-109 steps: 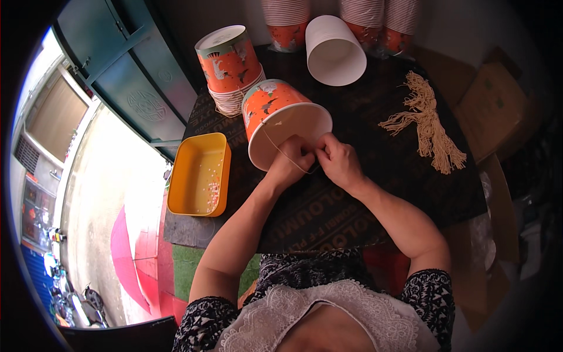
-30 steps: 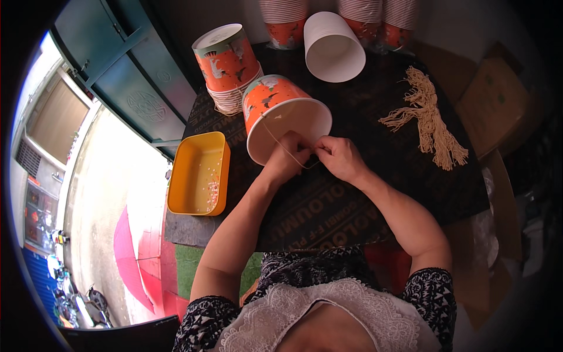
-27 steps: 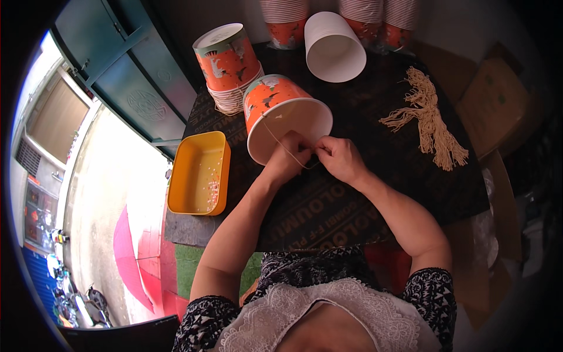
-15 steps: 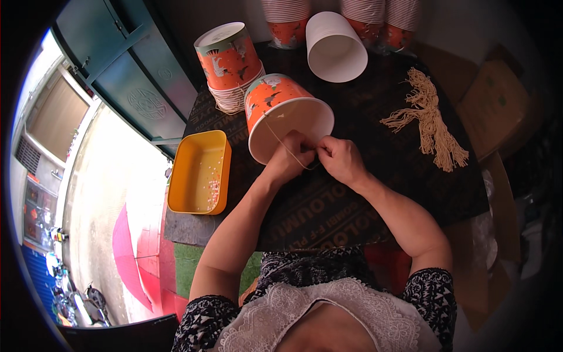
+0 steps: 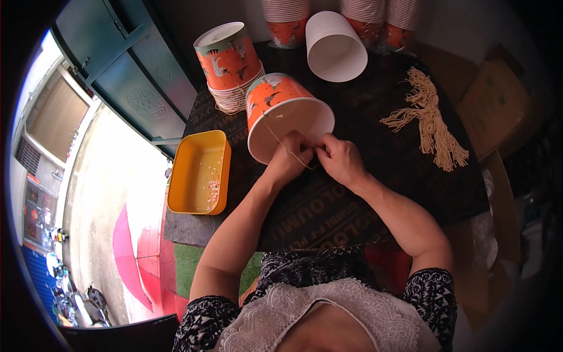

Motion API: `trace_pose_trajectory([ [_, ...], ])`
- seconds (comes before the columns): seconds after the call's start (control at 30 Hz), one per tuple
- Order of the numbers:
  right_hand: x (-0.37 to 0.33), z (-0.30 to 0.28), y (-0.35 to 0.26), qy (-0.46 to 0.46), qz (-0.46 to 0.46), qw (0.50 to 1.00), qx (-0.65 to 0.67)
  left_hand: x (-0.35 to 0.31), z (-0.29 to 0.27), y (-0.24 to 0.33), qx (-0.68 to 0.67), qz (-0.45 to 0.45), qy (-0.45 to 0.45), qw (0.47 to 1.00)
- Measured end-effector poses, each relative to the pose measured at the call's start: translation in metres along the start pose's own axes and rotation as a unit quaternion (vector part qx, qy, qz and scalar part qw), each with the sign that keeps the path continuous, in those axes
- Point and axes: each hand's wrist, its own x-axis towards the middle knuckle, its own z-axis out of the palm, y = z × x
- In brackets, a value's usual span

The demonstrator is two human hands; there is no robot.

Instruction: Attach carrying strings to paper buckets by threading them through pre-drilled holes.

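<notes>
An orange patterned paper bucket (image 5: 278, 97) with a white inside lies tilted on the dark table, its wide mouth facing me. From its left side a thin beige cord (image 5: 273, 132) hangs across the mouth and over my left hand. My left hand (image 5: 290, 157) is closed, its fingers reaching inside the near rim and pinching the cord. Against it, at the same part of the rim, my right hand (image 5: 340, 159) is closed in a pinch on the cord's end. The fingertips of both are partly hidden, so any small piece between them cannot be made out.
Left of my forearm stands a yellow tray (image 5: 199, 176) with small pale and reddish bits. Behind it are stacked orange buckets (image 5: 229, 61). A white bucket (image 5: 335, 50) lies at the back by more stacks (image 5: 285, 23). A cord bundle (image 5: 431, 117) lies at right.
Almost nothing differs. The bucket and my right hand have shifted very slightly, and both hands keep their pinch at the near rim.
</notes>
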Motion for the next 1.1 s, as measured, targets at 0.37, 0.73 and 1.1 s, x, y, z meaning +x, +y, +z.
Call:
trace_pose_trajectory([
  [0.37,0.000,0.000,0.000,-0.010,-0.026,0.999,-0.044,0.000,0.000,-0.001,-0.006,-0.002,-0.007,1.000],
  [0.73,0.000,0.003,0.004,0.034,-0.100,0.992,-0.065,-0.001,-0.002,0.010,-0.005,-0.014,-0.029,0.999],
  [1.1,0.001,0.001,0.002,0.022,-0.034,0.999,-0.018,-0.001,0.003,0.003,0.008,-0.024,0.000,1.000],
])
